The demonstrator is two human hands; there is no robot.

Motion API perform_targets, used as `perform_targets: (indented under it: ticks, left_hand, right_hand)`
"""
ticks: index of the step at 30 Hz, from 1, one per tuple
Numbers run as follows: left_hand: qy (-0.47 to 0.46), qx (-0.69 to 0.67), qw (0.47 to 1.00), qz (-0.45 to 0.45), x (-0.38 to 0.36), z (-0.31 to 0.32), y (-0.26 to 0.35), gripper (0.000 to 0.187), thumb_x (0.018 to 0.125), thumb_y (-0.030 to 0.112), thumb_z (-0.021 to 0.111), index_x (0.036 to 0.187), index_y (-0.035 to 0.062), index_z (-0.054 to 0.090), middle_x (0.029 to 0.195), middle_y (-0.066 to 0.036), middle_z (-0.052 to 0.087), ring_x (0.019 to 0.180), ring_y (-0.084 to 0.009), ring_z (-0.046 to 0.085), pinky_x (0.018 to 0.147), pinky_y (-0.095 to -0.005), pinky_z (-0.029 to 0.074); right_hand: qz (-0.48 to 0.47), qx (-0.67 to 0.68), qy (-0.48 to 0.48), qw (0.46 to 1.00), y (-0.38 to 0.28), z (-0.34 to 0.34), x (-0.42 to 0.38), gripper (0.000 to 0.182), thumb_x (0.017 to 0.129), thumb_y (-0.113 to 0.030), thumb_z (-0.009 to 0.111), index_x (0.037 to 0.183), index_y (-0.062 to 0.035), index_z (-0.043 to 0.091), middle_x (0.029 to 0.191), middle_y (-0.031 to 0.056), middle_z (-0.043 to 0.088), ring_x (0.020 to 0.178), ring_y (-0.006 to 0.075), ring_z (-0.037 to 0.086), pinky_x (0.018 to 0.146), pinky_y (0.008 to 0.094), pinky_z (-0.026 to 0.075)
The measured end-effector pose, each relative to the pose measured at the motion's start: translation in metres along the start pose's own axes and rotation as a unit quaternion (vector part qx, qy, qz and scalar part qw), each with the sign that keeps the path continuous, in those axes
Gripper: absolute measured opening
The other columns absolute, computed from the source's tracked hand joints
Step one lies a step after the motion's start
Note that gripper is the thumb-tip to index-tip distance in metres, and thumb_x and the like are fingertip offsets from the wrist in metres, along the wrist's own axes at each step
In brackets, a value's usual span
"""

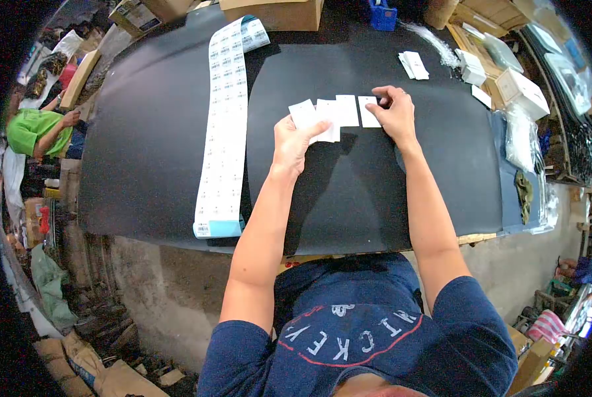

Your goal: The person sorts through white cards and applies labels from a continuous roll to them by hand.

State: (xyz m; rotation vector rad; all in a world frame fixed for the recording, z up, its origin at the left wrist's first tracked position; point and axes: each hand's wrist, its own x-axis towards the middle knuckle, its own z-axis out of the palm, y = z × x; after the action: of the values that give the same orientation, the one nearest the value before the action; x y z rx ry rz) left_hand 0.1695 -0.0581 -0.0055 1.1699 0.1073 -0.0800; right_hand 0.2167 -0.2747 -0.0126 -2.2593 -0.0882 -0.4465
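My left hand [292,140] is closed on several white cards [324,114], fanned out above the black table, with the thumb on top. To the right of them, my right hand [395,116] pinches a single white card [369,112] between thumb and fingers. Another white card [347,110] lies between the fanned cards and that one. A long strip of printed labels [223,126] runs down the table to the left of my hands, its upper end curled and its lower end light blue.
The black table [144,132] fills the middle. White cards [413,65] lie at the upper right, near white boxes [522,92] and plastic bags. A cardboard box [273,14] and blue container [382,16] stand at the far edge. A person in green [41,129] is at the left.
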Motion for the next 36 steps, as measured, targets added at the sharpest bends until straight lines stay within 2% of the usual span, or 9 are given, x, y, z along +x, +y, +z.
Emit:
perform_targets:
  ticks: [2, 6, 9, 16, 20, 23, 28, 33, 36]
  left_hand:
    - [0.009, 0.019, 1.000, 0.007, -0.001, 0.001, -0.001, 0.029, 0.073, -0.003, 0.074, 0.099, -0.0045, 0.062, 0.095, -0.013, 0.068, 0.084, -0.0193, 0.066, 0.078, -0.0317, 0.053]
    - [0.016, 0.054, 0.998, 0.040, -0.002, 0.002, -0.002, 0.031, 0.071, -0.002, 0.076, 0.099, -0.0036, 0.063, 0.095, -0.012, 0.068, 0.082, -0.0171, 0.066, 0.076, -0.0302, 0.052]
    - [0.008, 0.047, 0.998, 0.045, -0.003, 0.005, -0.001, 0.031, 0.071, -0.001, 0.077, 0.099, -0.0032, 0.064, 0.095, -0.011, 0.068, 0.081, -0.0155, 0.065, 0.074, -0.0289, 0.052]
    - [-0.024, 0.074, 0.997, 0.013, 0.001, 0.005, -0.002, 0.029, 0.077, 0.004, 0.074, 0.102, -0.0042, 0.062, 0.096, -0.010, 0.067, 0.083, -0.0154, 0.065, 0.075, -0.0288, 0.052]
    - [-0.080, -0.010, 0.996, -0.029, 0.002, 0.002, -0.001, 0.028, 0.082, 0.004, 0.069, 0.106, -0.0058, 0.060, 0.100, -0.012, 0.066, 0.087, -0.0164, 0.064, 0.078, -0.0282, 0.051]
    - [-0.059, -0.044, 0.996, -0.044, -0.001, 0.002, 0.008, 0.028, 0.079, 0.003, 0.071, 0.104, -0.0060, 0.061, 0.099, -0.012, 0.066, 0.085, -0.0170, 0.065, 0.078, -0.0283, 0.051]
    - [-0.008, 0.012, 1.000, -0.017, -0.003, 0.004, 0.004, 0.027, 0.076, 0.002, 0.073, 0.100, -0.0051, 0.064, 0.095, -0.012, 0.067, 0.083, -0.0165, 0.065, 0.077, -0.0291, 0.051]
    - [-0.011, 0.018, 1.000, -0.008, -0.005, 0.007, 0.001, 0.026, 0.075, 0.003, 0.074, 0.098, -0.0045, 0.065, 0.093, -0.011, 0.067, 0.083, -0.0162, 0.065, 0.077, -0.0286, 0.051]
    - [-0.020, -0.014, 0.999, -0.042, -0.007, 0.010, 0.001, 0.025, 0.075, 0.003, 0.074, 0.098, -0.0046, 0.065, 0.093, -0.011, 0.068, 0.083, -0.0159, 0.065, 0.077, -0.0277, 0.051]
  right_hand:
    - [-0.090, -0.126, 0.137, 0.978, -0.007, 0.003, -0.003, 0.029, 0.067, -0.017, 0.077, 0.093, -0.0056, 0.070, 0.064, 0.0063, 0.061, 0.058, 0.0213, 0.058, 0.060, 0.0344, 0.046]
    - [-0.094, -0.017, 0.130, 0.987, -0.031, 0.001, -0.005, 0.026, 0.072, -0.021, 0.077, 0.090, -0.0041, 0.070, 0.069, 0.0063, 0.064, 0.061, 0.0168, 0.060, 0.060, 0.0306, 0.046]
    - [0.064, 0.283, -0.125, 0.949, -0.049, 0.011, -0.016, 0.027, 0.076, -0.024, 0.077, 0.084, 0.0012, 0.069, 0.076, 0.0042, 0.068, 0.067, 0.0064, 0.058, 0.059, 0.0220, 0.045]
    - [0.082, 0.286, -0.155, 0.942, -0.041, 0.005, -0.016, 0.021, 0.076, -0.018, 0.075, 0.080, 0.0019, 0.070, 0.070, 0.0028, 0.066, 0.062, 0.0070, 0.056, 0.058, 0.0229, 0.045]
    - [0.086, 0.338, -0.078, 0.934, -0.018, -0.013, 0.000, 0.027, 0.077, -0.008, 0.072, 0.101, 0.0029, 0.067, 0.072, 0.0017, 0.066, 0.061, 0.0058, 0.055, 0.056, 0.0226, 0.044]
    - [0.060, 0.239, -0.045, 0.968, 0.011, -0.047, 0.014, 0.037, 0.075, -0.005, 0.072, 0.110, 0.0028, 0.063, 0.065, -0.0001, 0.063, 0.058, 0.0040, 0.054, 0.052, 0.0199, 0.040]
    - [0.091, 0.132, -0.069, 0.985, 0.027, -0.046, 0.012, 0.026, 0.069, -0.011, 0.077, 0.091, -0.0020, 0.069, 0.062, -0.0001, 0.062, 0.057, 0.0051, 0.053, 0.054, 0.0235, 0.042]
    - [0.045, 0.032, -0.028, 0.998, 0.023, -0.037, 0.010, 0.028, 0.068, -0.010, 0.077, 0.094, -0.0029, 0.069, 0.062, -0.0021, 0.055, 0.058, 0.0053, 0.049, 0.054, 0.0233, 0.039]
    - [0.065, -0.018, -0.029, 0.997, 0.020, -0.037, 0.010, 0.029, 0.063, -0.014, 0.079, 0.089, -0.0056, 0.070, 0.067, 0.0064, 0.060, 0.063, 0.0192, 0.058, 0.061, 0.0321, 0.046]
